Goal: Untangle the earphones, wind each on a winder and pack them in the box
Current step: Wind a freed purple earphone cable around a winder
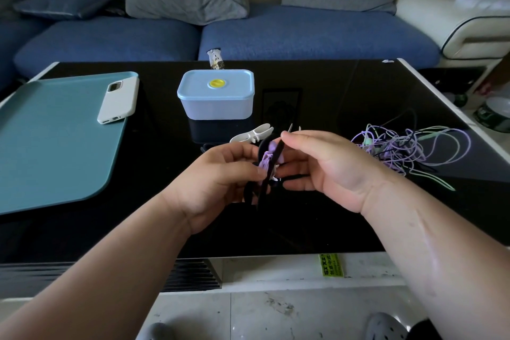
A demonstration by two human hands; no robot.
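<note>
— Black table; hands?
— Left hand gripped black winder, purple cord wound on; right hand pinched its top. Tangle lay at 3 o'clock, lidded box at 12.

**Single view, head-worn.** The camera sits on your head and faces forward and steeply down, looking over the near edge of the black table. Your left hand and right hand are close to the lens and meet on the black winder at centre frame. Your forearms enter from the bottom corners. The wide lens splays the table's left and right edges. The far field reaches the blue sofa, and the near strip shows the floor.
</note>
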